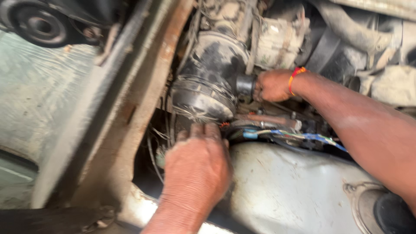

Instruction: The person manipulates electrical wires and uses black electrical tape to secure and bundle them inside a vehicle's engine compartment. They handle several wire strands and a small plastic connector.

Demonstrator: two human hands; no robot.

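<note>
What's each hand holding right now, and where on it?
Right hand grips the short dark stub on the black cylindrical housing's side. Left hand presses under the housing; blur hides any grip.

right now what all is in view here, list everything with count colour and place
cylindrical housing: one, black and dusty, centre, in the engine bay
round stub: one, dark, on the housing's right side
wire bundle: one, blue with some yellow, right of centre below the housing
metal panel: one, pale grey, lower right
frame rail: one, rusty brown, running diagonally left of centre
pulley: one, black, top left corner
wrist band: one, red and yellow, on the right wrist
left hand: fingertips at the housing's lower edge
right hand: closed around the round stub
</note>
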